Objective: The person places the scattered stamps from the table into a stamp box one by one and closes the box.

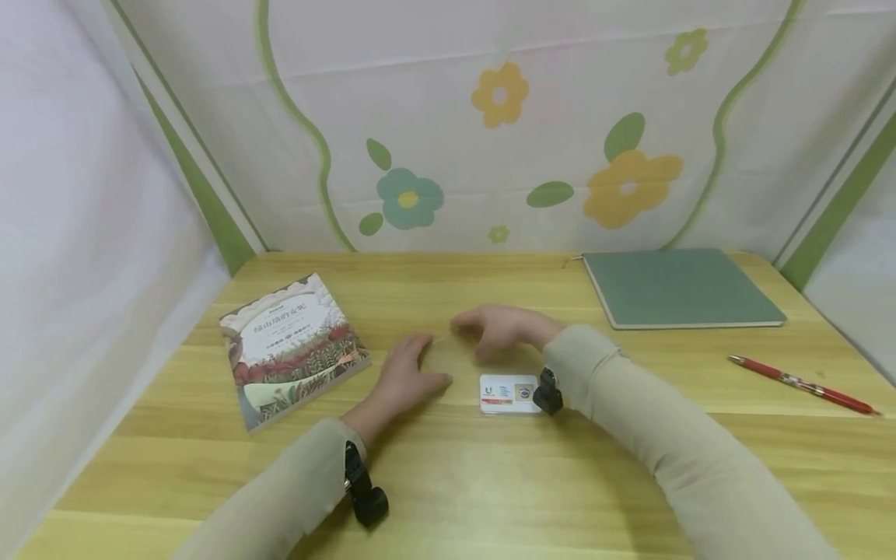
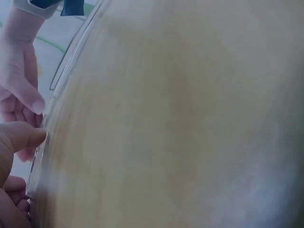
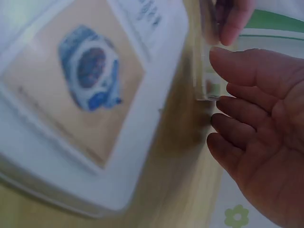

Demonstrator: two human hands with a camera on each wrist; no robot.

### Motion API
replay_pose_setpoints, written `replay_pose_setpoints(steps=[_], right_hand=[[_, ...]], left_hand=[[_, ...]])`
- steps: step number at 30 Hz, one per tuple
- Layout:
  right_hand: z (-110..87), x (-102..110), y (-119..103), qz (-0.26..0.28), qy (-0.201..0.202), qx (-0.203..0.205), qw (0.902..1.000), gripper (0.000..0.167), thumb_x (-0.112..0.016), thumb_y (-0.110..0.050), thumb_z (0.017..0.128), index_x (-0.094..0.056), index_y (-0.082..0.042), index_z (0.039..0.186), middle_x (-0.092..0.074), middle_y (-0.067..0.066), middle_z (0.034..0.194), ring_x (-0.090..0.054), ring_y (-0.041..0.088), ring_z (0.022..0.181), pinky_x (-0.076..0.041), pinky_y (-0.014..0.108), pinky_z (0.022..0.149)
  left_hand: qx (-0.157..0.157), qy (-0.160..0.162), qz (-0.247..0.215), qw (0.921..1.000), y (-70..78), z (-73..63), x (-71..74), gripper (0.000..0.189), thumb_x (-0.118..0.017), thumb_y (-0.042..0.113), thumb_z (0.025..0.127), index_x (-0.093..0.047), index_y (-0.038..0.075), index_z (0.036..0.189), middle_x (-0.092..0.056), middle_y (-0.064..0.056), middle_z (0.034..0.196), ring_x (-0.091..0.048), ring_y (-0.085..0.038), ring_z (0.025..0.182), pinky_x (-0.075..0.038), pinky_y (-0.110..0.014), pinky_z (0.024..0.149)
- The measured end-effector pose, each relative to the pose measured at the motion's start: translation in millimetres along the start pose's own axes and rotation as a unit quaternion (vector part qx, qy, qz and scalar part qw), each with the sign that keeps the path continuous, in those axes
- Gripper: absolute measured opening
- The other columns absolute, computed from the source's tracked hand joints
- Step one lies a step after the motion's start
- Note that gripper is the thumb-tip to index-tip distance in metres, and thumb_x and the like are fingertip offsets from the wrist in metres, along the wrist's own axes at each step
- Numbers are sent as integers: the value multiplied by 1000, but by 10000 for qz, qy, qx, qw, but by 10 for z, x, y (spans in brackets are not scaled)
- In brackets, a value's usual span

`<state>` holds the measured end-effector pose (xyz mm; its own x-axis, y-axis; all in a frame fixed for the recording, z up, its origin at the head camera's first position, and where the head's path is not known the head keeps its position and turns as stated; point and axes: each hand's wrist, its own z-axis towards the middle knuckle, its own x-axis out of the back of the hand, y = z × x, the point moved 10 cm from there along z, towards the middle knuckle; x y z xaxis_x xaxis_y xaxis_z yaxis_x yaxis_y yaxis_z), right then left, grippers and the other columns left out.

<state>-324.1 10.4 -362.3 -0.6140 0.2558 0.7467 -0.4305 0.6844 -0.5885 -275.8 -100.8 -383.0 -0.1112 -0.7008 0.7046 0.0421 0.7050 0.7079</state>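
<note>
A thin, clear plastic piece, perhaps a case (image 1: 448, 354), is between my two hands and hard to make out against the wood. My left hand (image 1: 406, 377) holds its left side, with the thumb (image 2: 31, 135) on its edge and the other fingers lower. My right hand (image 1: 507, 327) is at its right end, fingers loosely bent; the thumb (image 3: 232, 64) is beside or against the clear wall, contact unclear. Below the right wrist lies a small white card-like box (image 1: 505, 393) with rounded corners and a blue-and-white picture, shown close in the right wrist view.
An illustrated book (image 1: 294, 350) lies at the left of the wooden table (image 1: 455, 482). A green notebook (image 1: 682, 288) is at the back right, with a red pen (image 1: 805, 385) in front of it. A flowered curtain (image 1: 462, 140) hangs behind the table.
</note>
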Motion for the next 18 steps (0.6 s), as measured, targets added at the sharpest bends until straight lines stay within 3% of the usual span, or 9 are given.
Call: replay_pose_setpoints(steps=[10, 18], right_hand=[[23, -41, -88, -1091, 83, 217, 9938, 69, -70, -3, 74, -45, -9, 137, -44, 9, 141, -40, 29, 129, -28, 42, 110], [10, -35, -99, -1350, 161, 265, 9904, 65, -72, -5, 73, -49, -8, 133, -49, 10, 137, -45, 28, 126, -32, 40, 108]], left_hand=[[-217, -29, 189, 9996, 56, -15, 30, 69, -72, 29, 77, -44, 7, 136, -39, -13, 143, -31, -34, 133, -22, -50, 110], [-439, 0, 341, 9985, 105, -45, 14, 68, -70, 29, 80, -43, 4, 137, -43, -16, 140, -36, -35, 130, -26, -49, 109]])
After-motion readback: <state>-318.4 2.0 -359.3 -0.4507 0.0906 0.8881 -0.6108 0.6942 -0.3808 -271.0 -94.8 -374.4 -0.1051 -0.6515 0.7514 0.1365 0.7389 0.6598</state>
